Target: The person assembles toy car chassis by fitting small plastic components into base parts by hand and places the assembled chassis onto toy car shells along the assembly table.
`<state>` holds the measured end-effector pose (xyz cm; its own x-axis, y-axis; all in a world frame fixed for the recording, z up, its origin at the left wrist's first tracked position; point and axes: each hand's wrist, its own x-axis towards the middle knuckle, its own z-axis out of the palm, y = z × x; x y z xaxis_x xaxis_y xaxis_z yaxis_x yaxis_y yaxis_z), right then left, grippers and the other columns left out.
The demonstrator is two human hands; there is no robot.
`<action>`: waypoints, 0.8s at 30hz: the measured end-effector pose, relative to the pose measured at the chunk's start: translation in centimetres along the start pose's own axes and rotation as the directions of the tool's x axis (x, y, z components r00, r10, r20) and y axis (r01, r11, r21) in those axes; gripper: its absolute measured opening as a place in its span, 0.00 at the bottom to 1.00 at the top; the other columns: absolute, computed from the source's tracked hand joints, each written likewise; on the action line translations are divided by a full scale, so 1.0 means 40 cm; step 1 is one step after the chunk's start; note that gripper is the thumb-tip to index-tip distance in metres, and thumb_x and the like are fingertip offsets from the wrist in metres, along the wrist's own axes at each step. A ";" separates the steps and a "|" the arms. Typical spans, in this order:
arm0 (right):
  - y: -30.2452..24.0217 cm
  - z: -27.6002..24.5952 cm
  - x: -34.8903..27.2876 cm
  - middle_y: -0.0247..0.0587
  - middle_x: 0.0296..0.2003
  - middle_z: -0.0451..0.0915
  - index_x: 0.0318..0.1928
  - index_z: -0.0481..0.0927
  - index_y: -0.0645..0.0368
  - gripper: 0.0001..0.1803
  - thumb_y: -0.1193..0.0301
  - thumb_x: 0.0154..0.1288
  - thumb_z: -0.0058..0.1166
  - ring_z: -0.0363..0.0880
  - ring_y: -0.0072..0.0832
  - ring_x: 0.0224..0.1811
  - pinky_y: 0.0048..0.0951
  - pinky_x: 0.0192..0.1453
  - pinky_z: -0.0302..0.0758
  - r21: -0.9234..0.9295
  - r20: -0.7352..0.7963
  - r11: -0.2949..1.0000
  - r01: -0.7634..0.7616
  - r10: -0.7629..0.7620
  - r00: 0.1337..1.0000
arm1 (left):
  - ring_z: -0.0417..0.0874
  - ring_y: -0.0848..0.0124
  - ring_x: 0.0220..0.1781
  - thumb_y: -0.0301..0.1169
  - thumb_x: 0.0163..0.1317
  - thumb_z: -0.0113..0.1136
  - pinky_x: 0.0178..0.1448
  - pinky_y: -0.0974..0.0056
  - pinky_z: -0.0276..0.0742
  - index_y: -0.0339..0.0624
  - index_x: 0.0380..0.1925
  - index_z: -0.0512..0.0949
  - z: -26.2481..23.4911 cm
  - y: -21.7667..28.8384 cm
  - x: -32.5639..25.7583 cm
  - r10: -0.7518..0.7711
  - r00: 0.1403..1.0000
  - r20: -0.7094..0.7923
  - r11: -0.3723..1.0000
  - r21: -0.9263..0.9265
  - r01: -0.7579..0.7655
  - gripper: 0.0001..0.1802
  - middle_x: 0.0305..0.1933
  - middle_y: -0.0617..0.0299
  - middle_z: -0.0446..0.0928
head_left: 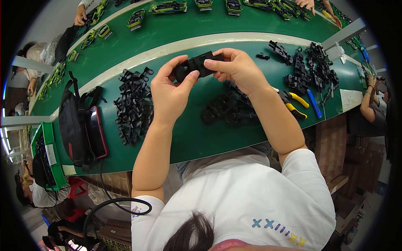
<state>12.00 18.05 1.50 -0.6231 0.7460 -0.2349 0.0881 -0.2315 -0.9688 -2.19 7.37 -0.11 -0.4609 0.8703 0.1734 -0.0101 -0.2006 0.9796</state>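
Note:
Above the green table I hold a black plastic toy-car chassis part [197, 66] between both hands. My left hand [172, 85] grips its left end, thumb on the near side and fingers wrapped behind. At the right end, my right hand [239, 70] pinches it, with the thumb pressed on its upper face. The exact shape under my fingers is partly hidden. Left of my left forearm lies a heap of small black plastic pieces [133, 106]. Between my forearms, larger black parts [226, 109] lie on the table, partly covered by my right arm.
To the right lie yellow-handled pliers [296, 110], a blue-handled tool [314, 103] and clusters of black assemblies [307, 69]. A black bag [75, 125] and a red-edged phone [97, 131] are at left, beside a green crate [49, 157]. Green-and-black car bodies [168, 7] line the far belt, where other people's hands work.

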 end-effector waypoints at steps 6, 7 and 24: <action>0.005 0.005 0.003 0.32 0.26 0.78 0.40 0.77 0.64 0.18 0.66 0.53 0.65 0.73 0.14 0.23 0.14 0.26 0.68 -0.110 -0.038 0.989 0.097 -0.102 0.994 | 0.80 0.73 0.35 0.19 0.52 0.63 0.39 0.72 0.79 0.28 0.47 0.73 0.005 -0.001 -0.005 0.039 0.999 -0.004 0.999 0.021 -0.039 0.20 0.37 0.56 0.78; 0.007 0.005 0.004 0.32 0.26 0.79 0.40 0.76 0.64 0.18 0.66 0.53 0.65 0.73 0.14 0.22 0.14 0.25 0.68 -0.164 -0.062 0.978 0.126 -0.138 0.989 | 0.80 0.73 0.35 0.19 0.52 0.63 0.39 0.72 0.79 0.28 0.47 0.73 0.007 -0.001 -0.005 0.038 0.999 -0.002 0.999 0.021 -0.038 0.20 0.37 0.56 0.78; -0.006 -0.015 0.009 0.33 0.23 0.78 0.37 0.77 0.65 0.16 0.69 0.50 0.65 0.75 0.15 0.20 0.14 0.23 0.68 -0.109 0.019 0.994 0.001 0.001 1.000 | 0.79 0.73 0.37 0.20 0.52 0.65 0.37 0.70 0.82 0.28 0.45 0.74 0.002 0.012 -0.008 -0.064 0.998 0.011 0.998 -0.005 0.064 0.19 0.37 0.56 0.77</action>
<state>12.20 18.75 1.60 -0.6378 0.7338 -0.2341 0.1715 -0.1610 -0.9719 -1.98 7.03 0.32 -0.4494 0.8863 0.1114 -0.0444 -0.1468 0.9882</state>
